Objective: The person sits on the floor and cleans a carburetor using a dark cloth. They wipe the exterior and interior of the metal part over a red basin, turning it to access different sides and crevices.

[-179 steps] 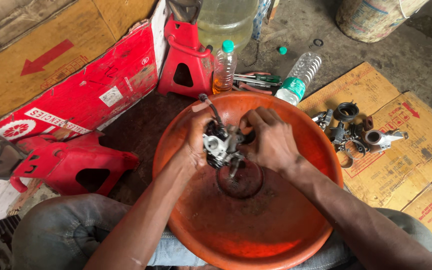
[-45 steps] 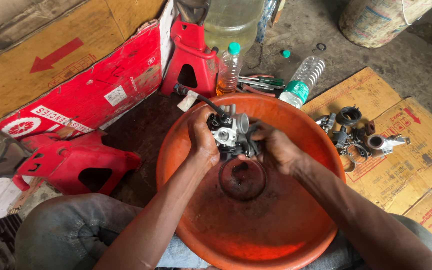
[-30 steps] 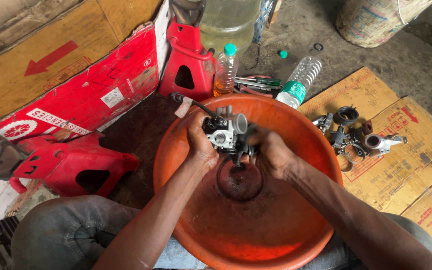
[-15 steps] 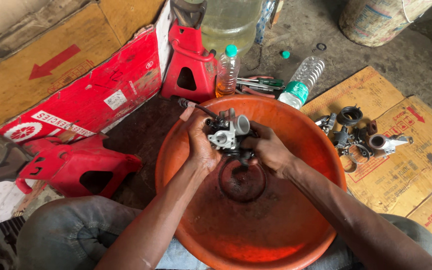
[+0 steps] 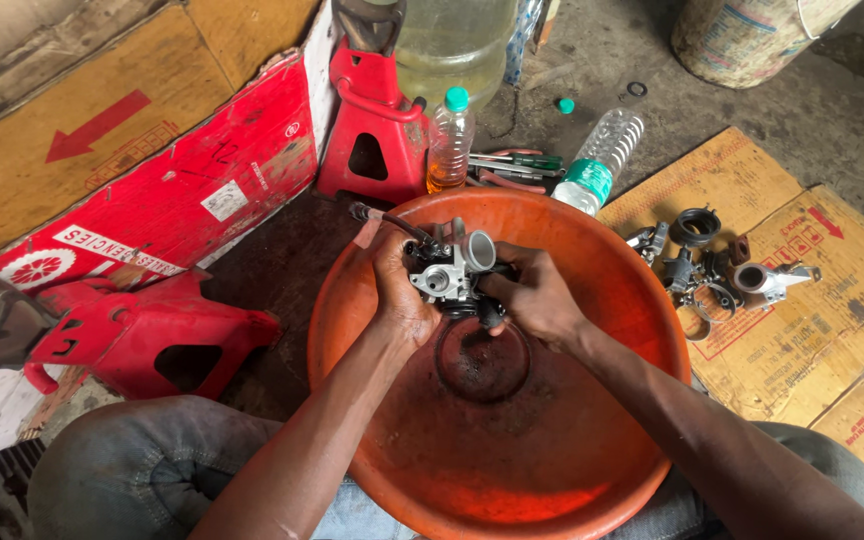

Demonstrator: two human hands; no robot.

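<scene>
Both my hands hold a small grey metal carburetor [image 5: 449, 272] over a big orange plastic basin [image 5: 592, 440]. My left hand [image 5: 399, 295] grips its left side, with a thin black cable running up past my fingers. My right hand [image 5: 535, 297] closes around its right side and underside. The round open intake of the part faces up. The basin's dark wet centre lies just below my hands.
Loose metal parts and rubber rings [image 5: 717, 265] lie on flattened cardboard at right. Behind the basin stand a red jack stand [image 5: 372, 120], a small bottle of amber liquid [image 5: 449, 140], a clear bottle lying down [image 5: 597, 160] and a large jug. Another red stand [image 5: 142, 335] lies at left.
Both hands have kept their grip on the carburetor and turned it slightly over the basin. The view has shifted a little.
</scene>
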